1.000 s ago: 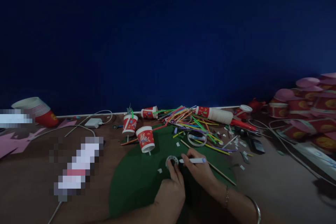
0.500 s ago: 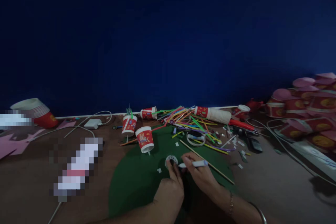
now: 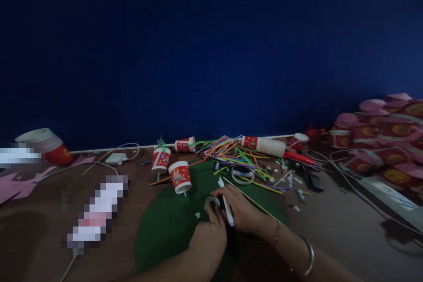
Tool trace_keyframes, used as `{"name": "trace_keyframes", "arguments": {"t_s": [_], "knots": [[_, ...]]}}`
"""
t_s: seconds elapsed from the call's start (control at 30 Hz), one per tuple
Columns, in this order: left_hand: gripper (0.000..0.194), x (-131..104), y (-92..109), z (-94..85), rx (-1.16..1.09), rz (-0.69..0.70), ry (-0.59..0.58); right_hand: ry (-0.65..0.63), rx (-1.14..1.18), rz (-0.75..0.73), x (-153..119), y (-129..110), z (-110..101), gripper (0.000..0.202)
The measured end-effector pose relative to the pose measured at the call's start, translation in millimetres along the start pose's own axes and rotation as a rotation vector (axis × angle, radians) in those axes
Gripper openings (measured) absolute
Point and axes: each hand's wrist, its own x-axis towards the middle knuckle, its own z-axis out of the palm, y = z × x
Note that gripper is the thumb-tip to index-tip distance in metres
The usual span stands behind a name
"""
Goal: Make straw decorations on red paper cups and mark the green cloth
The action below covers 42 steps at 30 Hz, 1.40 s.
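Note:
On the round green mat, my left hand presses its fingertips on a small round whitish piece with dark spots, holding it down. A white marker with a pale blue end is held in my right hand, lying steeply across the fingers. The right fingertips reach over to the far edge of the round piece. What lies under the fingers is partly hidden. Just beyond my hands, a red paper cup with a straw through it leans on the mat, and a thin wooden stick passes behind my right hand.
A pile of coloured straws lies at the back, beside a stack of paper cups. A tape roll sits nearby. Pink-topped red cups are heaped at right. A white power strip and cables lie there too.
The marker has swung from lying sideways to a steep angle. My right hand has shifted left, its fingers now reaching to the round piece. The view has shifted slightly.

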Motion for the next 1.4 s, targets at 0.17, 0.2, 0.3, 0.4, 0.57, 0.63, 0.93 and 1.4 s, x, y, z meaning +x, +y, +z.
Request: {"name": "trace_keyframes", "arguments": {"t_s": [0.17,0.2,0.3,0.4,0.57,0.63,0.93,1.4], "knots": [[0.052,2,-4,-12.5,-0.071,-0.033,-0.061,-0.012,-0.008,-0.002,5,3,1,0.036],[0.053,2,-6,-17.2,-0.097,-0.047,-0.077,-0.014,-0.007,0.000,6,3,1,0.035],[0.054,5,-18,-34.0,-0.179,-0.059,-0.151,-0.030,-0.018,0.002,9,4,0,0.035],[0.044,11,-42,-49.0,-0.320,0.015,-0.229,-0.052,-0.055,-0.011,10,5,-1,0.038],[0.022,32,-88,-50.4,-0.573,-0.029,-0.096,-0.055,-0.058,0.010,10,4,-4,0.044],[0.019,43,-97,-44.5,-0.655,-0.058,-0.207,-0.065,-0.039,0.035,9,3,-5,0.044],[0.009,76,-91,-37.1,-0.829,-0.029,-0.633,-0.040,0.014,0.015,7,7,-1,0.043],[0.030,88,-89,-46.7,-0.812,0.030,-0.789,-0.017,-0.305,0.167,-35,-32,-2,0.010]]}}
